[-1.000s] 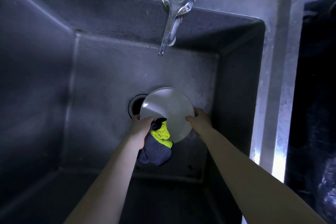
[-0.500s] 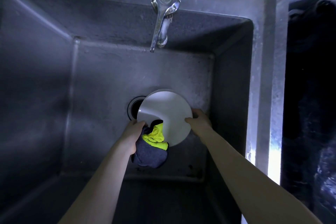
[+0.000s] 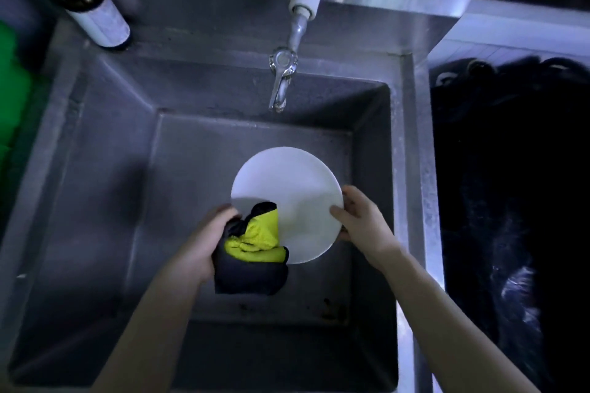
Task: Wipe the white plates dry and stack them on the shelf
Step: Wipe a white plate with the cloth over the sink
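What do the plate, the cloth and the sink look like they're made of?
The plate looks like glazed ceramic, possibly melamine: smooth white with a soft sheen. The cloth looks like microfibre: fuzzy yellow pile, dark grey backing. The sink looks like stainless steel, dull brushed finish: grey metal, bright glints on its rim.

The plate (image 3: 287, 188) is recorded as plain white, unpatterned. The cloth (image 3: 258, 233) is listed as bright yellow and near-black. The sink (image 3: 95, 201) is entered as dull grey, the tap (image 3: 282, 80) as silver, the bottle (image 3: 92, 9) as dark with a pale label.
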